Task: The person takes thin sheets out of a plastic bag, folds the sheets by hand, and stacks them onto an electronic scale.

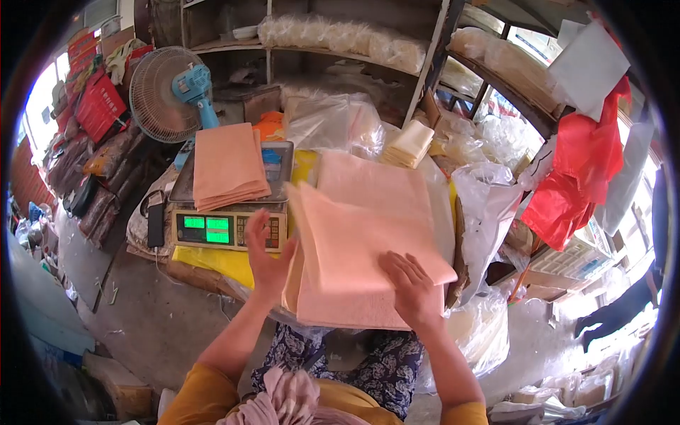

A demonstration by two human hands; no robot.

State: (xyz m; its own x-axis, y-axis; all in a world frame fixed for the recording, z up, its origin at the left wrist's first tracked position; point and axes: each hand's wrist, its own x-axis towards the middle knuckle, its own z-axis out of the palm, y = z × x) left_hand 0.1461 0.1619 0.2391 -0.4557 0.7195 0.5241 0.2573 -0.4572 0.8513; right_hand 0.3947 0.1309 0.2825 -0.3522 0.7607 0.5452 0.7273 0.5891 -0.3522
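Note:
A pile of thin salmon-pink sheets lies in front of me on the table. Its upper sheets are folded over, with the left corner lifted; I cannot tell if they are cloth or paper. My right hand rests flat on the folded part near its right edge. Beside the lifted left edge, my left hand is raised with fingers spread and holds nothing. To its upper left, a folded stack of the same pink sheets sits on a digital scale with lit green displays.
A fan stands behind the scale. Cream folded sheets and clear plastic bags lie at the table's back. Red plastic hangs at the right, shelves stand behind, and another person's leg shows far right.

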